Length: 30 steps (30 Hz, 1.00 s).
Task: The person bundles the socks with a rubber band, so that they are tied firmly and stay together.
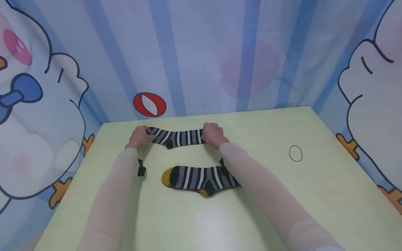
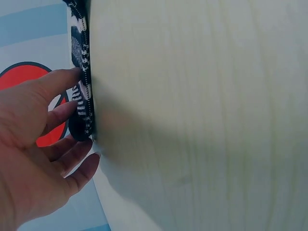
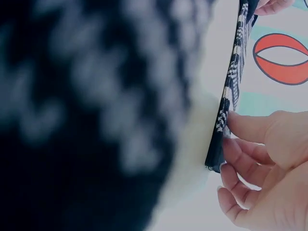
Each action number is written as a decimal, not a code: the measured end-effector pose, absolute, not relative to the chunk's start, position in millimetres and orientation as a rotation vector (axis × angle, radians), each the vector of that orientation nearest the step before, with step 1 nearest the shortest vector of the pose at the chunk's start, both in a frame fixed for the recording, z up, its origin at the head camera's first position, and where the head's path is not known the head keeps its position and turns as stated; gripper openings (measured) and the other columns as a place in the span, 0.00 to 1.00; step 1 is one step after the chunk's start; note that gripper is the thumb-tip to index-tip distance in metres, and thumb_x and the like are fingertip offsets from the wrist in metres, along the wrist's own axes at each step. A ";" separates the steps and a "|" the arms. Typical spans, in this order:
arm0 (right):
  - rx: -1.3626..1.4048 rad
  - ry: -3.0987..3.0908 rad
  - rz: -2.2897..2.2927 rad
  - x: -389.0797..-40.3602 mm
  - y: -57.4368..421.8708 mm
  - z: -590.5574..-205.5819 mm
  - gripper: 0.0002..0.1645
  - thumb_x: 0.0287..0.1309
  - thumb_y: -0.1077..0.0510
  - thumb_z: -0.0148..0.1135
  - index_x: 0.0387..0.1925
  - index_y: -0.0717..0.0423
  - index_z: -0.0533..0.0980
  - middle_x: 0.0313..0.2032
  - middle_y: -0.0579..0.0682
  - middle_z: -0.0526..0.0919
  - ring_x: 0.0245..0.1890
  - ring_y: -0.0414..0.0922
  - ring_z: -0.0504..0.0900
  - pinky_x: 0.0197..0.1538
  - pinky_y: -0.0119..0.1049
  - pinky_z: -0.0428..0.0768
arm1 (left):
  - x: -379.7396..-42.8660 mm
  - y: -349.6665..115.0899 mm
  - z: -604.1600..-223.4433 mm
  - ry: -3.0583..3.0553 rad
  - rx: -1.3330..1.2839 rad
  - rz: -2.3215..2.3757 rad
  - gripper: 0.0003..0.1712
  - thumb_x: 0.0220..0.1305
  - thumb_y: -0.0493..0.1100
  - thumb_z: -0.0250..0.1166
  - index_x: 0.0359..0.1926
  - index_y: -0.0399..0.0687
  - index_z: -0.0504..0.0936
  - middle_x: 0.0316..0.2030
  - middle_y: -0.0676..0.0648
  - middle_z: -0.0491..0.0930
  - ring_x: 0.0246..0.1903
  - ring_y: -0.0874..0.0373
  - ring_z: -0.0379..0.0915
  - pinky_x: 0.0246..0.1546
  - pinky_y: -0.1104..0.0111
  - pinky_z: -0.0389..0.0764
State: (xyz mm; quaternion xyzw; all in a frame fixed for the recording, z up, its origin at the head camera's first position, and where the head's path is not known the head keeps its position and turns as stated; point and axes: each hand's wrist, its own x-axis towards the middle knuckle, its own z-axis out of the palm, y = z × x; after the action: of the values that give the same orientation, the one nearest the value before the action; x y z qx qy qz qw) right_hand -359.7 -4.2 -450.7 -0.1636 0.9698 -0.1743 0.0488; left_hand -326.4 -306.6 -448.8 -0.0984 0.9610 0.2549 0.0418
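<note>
A navy-and-white striped sock [image 1: 185, 138] with a dark heel lies stretched sideways near the table's back edge. At its left, toe end, my left hand [image 1: 140, 137] pinches it between thumb and fingers. The right hand [image 1: 213, 134] holds the cuff end, its thumb [image 3: 248, 127] and curled fingers meeting at the edge in the right wrist view. Edge-on in the left wrist view, the sock [image 2: 83, 91] shows beside my fingers [image 2: 79, 168]. Nearer to me lies a second striped sock [image 1: 191, 177] with a mustard toe and heel; its cuff is hidden under my right forearm.
A thin dark ring-shaped band [image 1: 296, 153] lies on the pale wooden table [image 1: 329, 195] at the right. Small black devices [image 1: 141, 168] sit under the wrists. A cartoon-printed curtain [image 1: 201, 62] stands behind and on both sides.
</note>
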 end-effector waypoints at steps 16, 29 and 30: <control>-0.424 2.884 -0.601 -357.4 0.2 -448.0 0.13 0.61 0.54 0.70 0.28 0.60 0.79 0.52 0.68 0.71 0.35 0.50 0.73 0.32 0.40 0.76 | -327.2 -303.0 -447.8 2.979 -0.281 0.735 0.25 0.66 0.45 0.66 0.56 0.30 0.74 0.55 0.33 0.68 0.49 0.43 0.66 0.52 0.52 0.74; -0.381 2.844 -0.663 -360.8 1.0 -451.0 0.12 0.60 0.53 0.71 0.30 0.59 0.81 0.48 0.61 0.71 0.49 0.56 0.69 0.49 0.46 0.74 | -326.0 -304.0 -446.2 2.957 -0.273 0.778 0.25 0.66 0.44 0.66 0.57 0.31 0.74 0.54 0.34 0.74 0.49 0.43 0.69 0.52 0.52 0.74; -0.380 2.839 -0.676 -360.9 0.8 -451.9 0.13 0.60 0.54 0.71 0.30 0.60 0.80 0.51 0.63 0.70 0.47 0.55 0.71 0.47 0.45 0.75 | -325.3 -304.0 -446.4 2.960 -0.268 0.776 0.25 0.66 0.44 0.66 0.57 0.31 0.74 0.53 0.34 0.74 0.49 0.43 0.69 0.52 0.52 0.74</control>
State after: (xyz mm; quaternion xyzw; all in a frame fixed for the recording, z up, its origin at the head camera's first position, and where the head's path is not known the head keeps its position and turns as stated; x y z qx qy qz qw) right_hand -360.9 0.8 -451.9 -0.1286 0.9599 -0.2285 0.0992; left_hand -325.3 -304.0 -446.4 -0.0873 0.9630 0.2526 0.0351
